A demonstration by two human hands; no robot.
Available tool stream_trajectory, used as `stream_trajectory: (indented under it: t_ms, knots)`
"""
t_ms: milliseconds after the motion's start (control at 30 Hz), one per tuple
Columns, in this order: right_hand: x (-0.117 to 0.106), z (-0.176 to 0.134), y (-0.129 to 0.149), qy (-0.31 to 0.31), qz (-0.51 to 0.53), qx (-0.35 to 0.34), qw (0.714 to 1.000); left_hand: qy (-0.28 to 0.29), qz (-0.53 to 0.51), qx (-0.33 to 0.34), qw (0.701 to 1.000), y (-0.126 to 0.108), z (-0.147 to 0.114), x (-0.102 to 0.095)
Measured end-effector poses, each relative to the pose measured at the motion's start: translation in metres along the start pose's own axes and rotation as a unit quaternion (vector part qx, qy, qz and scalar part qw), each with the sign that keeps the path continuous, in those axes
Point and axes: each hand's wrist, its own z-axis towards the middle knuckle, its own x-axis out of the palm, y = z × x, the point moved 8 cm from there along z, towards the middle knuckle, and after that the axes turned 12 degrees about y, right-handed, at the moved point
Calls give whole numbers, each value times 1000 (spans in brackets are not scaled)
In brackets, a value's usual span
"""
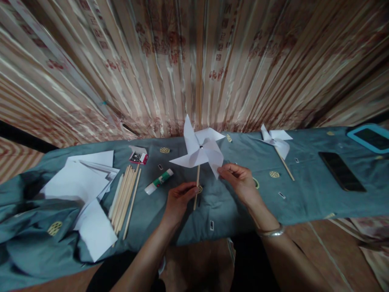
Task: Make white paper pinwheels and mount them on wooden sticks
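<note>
A white paper pinwheel is held over the teal cloth, its wooden stick pinched between the left hand's thumb and fingers. Its lower-right blade is gripped near the tip by the right hand's fingertips. A second pinwheel is laid to the right, while a glue stick and loose wooden rods are laid to the left.

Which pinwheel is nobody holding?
The pinwheel lying on the cloth near the dark phone; the other pinwheel is held by its stick in the left hand.
</note>
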Motion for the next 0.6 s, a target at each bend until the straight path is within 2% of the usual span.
stream_trajectory:
  t_ms: [300, 400, 467, 600]
  knots:
    - [18, -3, -2, 41, 3, 23, 999, 3, -14, -6, 1000, 4, 2, 0]
    - [15, -4, 0, 48, -26, 17, 998, 5, -12, -6, 1000, 4, 1, 0]
    - [2, -4, 4, 20, -48, 0, 999, 4, -6, -11, 1000, 3, 0, 1]
    - [-38, -9, 18, -99, -69, -60, 991, 9, -1, -18, 1000, 3, -6, 3]
